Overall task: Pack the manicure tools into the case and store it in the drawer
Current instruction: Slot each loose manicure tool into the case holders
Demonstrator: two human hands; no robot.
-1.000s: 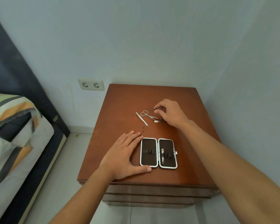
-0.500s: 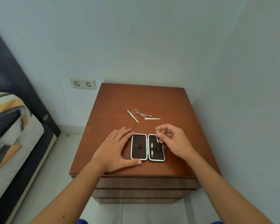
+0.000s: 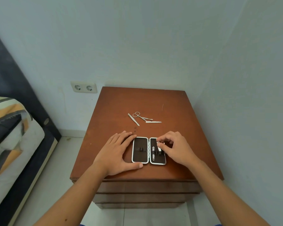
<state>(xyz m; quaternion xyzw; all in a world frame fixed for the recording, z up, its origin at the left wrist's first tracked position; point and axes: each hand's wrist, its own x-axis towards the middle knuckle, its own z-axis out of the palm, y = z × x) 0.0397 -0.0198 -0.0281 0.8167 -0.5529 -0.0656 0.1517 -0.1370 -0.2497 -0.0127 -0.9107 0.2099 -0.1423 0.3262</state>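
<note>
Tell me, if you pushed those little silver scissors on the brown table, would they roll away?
Probably not. The small silver scissors lie flat on the brown wooden nightstand top, with round finger loops and thin blades, so they would likely slide, not roll. They look like stiff metal, and probably light. The smooth top may make the thin blades tricky to pinch up.
</note>
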